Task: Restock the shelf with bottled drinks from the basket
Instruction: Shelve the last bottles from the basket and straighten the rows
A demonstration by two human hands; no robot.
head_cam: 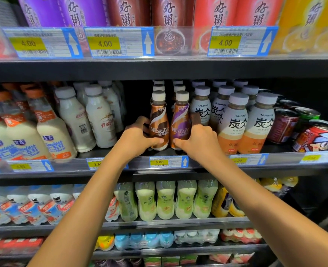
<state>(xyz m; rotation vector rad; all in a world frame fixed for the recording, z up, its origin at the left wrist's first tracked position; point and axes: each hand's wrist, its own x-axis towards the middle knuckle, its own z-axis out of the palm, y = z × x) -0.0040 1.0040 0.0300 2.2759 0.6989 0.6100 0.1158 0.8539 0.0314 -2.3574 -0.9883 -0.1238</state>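
Note:
Two Nescafe bottles stand upright side by side at the front of the middle shelf (178, 169). My left hand (138, 137) grips the brown-labelled bottle (158, 120) from its left, thumb across the lower front. My right hand (196, 140) grips the purple-labelled bottle (180, 120) from its right, thumb on its base. More white-capped bottles of the same kind stand in rows behind them. The basket is out of view.
White milk bottles (99, 120) stand left of a dark gap beside my left hand. Tanbing bottles (234, 124) crowd close on the right, then cans (317, 135). Price tags line the shelf edge. Porridge tubs sit above, green drinks (165, 199) on the shelf below.

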